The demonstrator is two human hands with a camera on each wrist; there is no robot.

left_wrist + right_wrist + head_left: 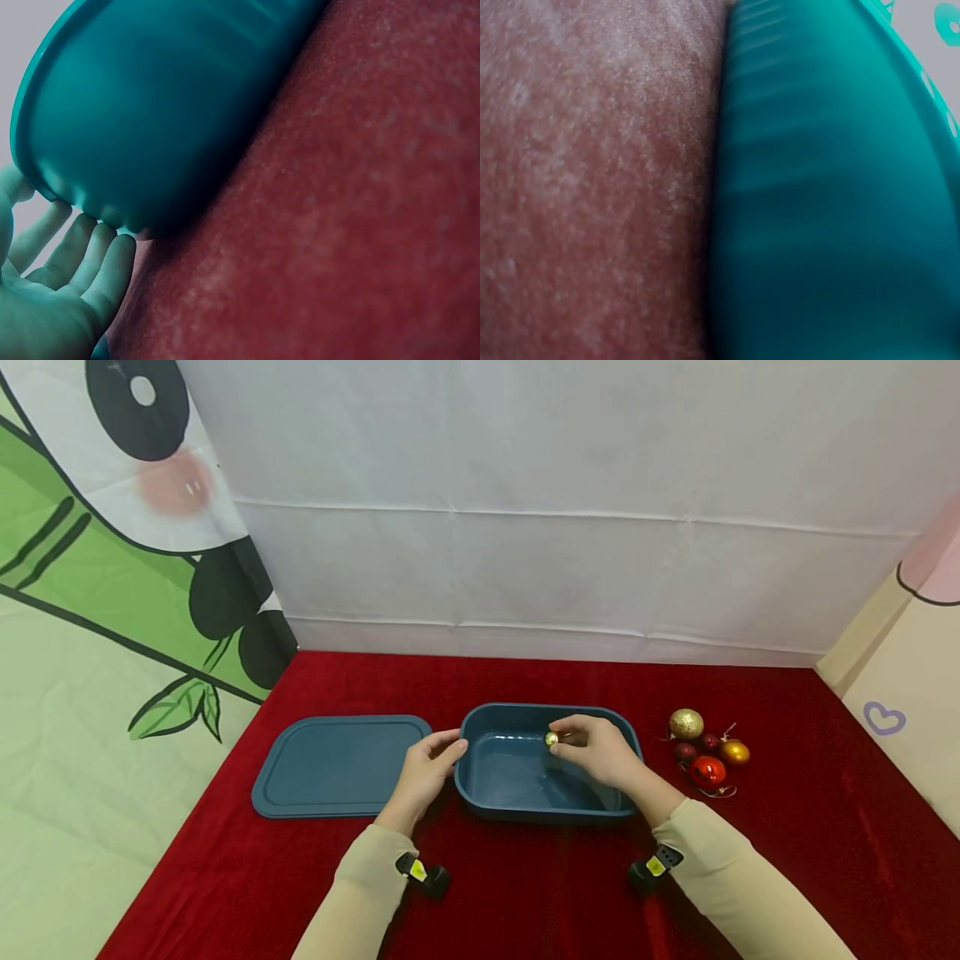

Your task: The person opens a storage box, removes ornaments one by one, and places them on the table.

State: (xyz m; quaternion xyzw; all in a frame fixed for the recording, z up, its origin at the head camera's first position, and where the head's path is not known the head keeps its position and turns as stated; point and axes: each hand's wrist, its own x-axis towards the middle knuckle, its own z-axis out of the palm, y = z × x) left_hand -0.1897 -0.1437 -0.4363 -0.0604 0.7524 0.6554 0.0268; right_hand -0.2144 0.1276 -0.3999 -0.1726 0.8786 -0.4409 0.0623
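Observation:
A dark blue plastic tub (480, 806) sits on the red cloth at the middle of the table. My right hand (592, 747) reaches over the tub and pinches a small gold bauble (552, 739) above its inside. My left hand (427, 768) rests against the tub's left wall with straight fingers (97, 255); the left wrist view shows them under the tub's rim (45, 180). The right wrist view shows only the tub's outer wall (832, 195) and red cloth (592, 180).
The tub's blue lid (337, 764) lies flat to the left. A cluster of baubles lies to the right: a glittery gold one (686, 724), a red one (708, 772), an orange one (735, 752). White backdrop behind; printed cloth at both sides.

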